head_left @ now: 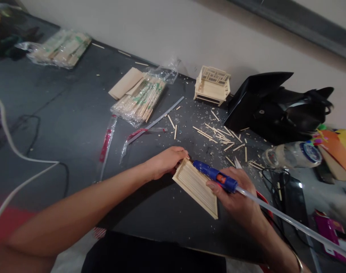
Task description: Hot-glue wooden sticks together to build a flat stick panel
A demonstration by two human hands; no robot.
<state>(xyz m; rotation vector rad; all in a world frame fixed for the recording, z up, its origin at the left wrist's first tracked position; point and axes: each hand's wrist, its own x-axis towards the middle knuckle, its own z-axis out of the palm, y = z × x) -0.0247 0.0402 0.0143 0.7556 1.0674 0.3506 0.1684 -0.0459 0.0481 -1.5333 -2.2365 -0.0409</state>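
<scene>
In my right hand (238, 189) is a blue glue gun (208, 170), a long clear glue stick (281, 214) running out of its back end. The gun's tip points left at the far corner of a wooden stick panel (194, 185). This panel is a flat slanted frame filled with parallel pale sticks, tilted in front of me. My left hand (171, 161) is closed on its upper left corner, near the nozzle; some of those fingers are hidden behind the panel. Beyond lie loose cut wooden sticks (224, 136) and small scraps.
A miniature wooden bench (212, 85) stands near the wall beside a black bag (283, 110). Packs of wrapped chopsticks (140, 96) and a spare glue stick (155, 121) lie to the left. At right are a lying jar (293, 154), a phone (296, 197) and cables. A white cable (27, 161) crosses the left side.
</scene>
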